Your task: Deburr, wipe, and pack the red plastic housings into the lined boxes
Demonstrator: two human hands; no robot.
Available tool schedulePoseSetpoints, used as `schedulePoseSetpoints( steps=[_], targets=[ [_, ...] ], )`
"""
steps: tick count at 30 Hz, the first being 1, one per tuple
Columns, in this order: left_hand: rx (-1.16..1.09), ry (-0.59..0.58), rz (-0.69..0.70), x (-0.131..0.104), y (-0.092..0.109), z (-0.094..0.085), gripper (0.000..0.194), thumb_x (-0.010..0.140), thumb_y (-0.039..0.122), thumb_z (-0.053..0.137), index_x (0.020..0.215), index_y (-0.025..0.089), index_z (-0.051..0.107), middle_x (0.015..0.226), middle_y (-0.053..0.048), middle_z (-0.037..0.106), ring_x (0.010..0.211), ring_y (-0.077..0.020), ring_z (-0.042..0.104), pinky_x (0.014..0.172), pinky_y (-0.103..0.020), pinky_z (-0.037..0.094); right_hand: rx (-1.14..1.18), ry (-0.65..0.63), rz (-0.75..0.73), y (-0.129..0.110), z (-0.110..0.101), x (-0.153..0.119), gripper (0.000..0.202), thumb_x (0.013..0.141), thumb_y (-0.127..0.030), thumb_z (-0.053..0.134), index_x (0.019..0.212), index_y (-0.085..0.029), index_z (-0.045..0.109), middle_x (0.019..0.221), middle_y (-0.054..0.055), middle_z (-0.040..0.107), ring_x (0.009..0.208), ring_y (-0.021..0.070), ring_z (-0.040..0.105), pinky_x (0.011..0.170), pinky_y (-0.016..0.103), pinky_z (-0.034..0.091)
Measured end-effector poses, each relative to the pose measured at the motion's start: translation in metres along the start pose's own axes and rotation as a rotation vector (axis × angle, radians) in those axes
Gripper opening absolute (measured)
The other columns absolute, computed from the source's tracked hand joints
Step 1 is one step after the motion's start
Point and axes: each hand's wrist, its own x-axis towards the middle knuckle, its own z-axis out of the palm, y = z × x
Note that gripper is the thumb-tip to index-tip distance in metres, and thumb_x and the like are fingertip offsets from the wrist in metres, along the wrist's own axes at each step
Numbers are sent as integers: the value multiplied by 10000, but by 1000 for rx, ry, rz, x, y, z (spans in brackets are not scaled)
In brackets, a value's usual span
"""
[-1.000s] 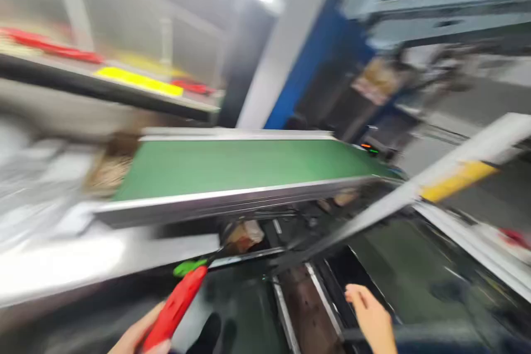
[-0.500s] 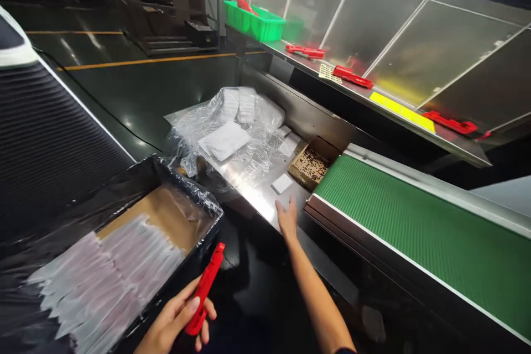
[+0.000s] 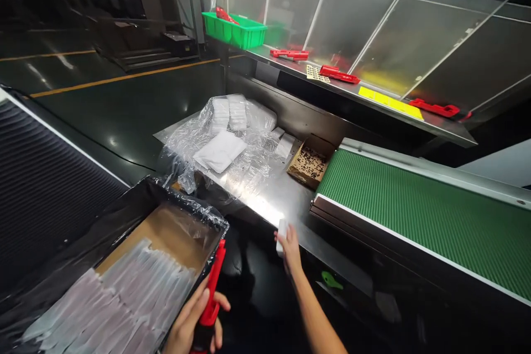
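Observation:
My left hand (image 3: 186,312) is closed around a long, narrow red plastic part (image 3: 215,271), which points upward; its lower end looks dark and is partly behind the fingers. Between the thumb and fingers of my right hand (image 3: 292,249) is a small flat white rectangular piece (image 3: 281,237), held on edge just off the front rim of the metal table (image 3: 253,199). Farther back on that table lie white packets (image 3: 222,150) on crumpled clear plastic. Beside my left hand stands a black-lined carton (image 3: 176,232) of pale, film-wrapped pieces (image 3: 124,293).
A green ribbed conveyor belt (image 3: 415,210) runs along the right. At its end sits a small cardboard box (image 3: 311,163) with many tiny black bits. Above, a shelf (image 3: 352,88) carries a green bin (image 3: 234,32), several red parts and a yellow strip (image 3: 390,102).
My right hand has taken the white piece from the table and drawn it back toward me. The left hand still grips the red part, now more upright. The view has shifted slightly.

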Motion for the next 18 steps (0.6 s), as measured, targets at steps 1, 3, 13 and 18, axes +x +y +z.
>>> schedulePoseSetpoints(
  steps=[1, 3, 13, 18],
  targets=[
    [-16, -60, -4, 9, 3, 9, 652, 796, 647, 668, 1259, 205, 544, 883, -62, 675, 459, -132, 543, 391, -233, 392, 93, -52, 50, 18, -15, -32, 601, 750, -499, 576, 1226, -134, 554, 1171, 146, 657, 1098, 319, 638, 943, 485, 521],
    [-36, -214, -29, 24, 7, 28, 654, 801, 605, 690, 1270, 175, 539, 862, -63, 666, 466, -130, 552, 389, -224, 401, 597, -65, 254, 50, -49, -91, 457, 754, -545, 619, 1030, -182, 654, 1054, 116, 708, 1087, 309, 660, 994, 487, 508],
    [-43, -920, -324, 41, -18, 106, 620, 1004, 411, 409, 1547, 312, 126, 862, -31, 614, 468, -172, 646, 342, -204, 466, 177, 218, -239, 5, -159, -181, 489, 788, -371, 702, 1262, -268, 642, 1270, 116, 646, 1031, 286, 661, 888, 487, 557],
    [158, -945, -373, 19, -25, 126, 702, 985, 481, 428, 1557, 248, 95, 783, -31, 638, 389, -157, 601, 266, -164, 349, -564, 106, -876, -52, -174, -192, 515, 818, -171, 653, 1308, -323, 607, 1547, 80, 369, 1307, 342, 466, 994, 538, 477]
  ],
)
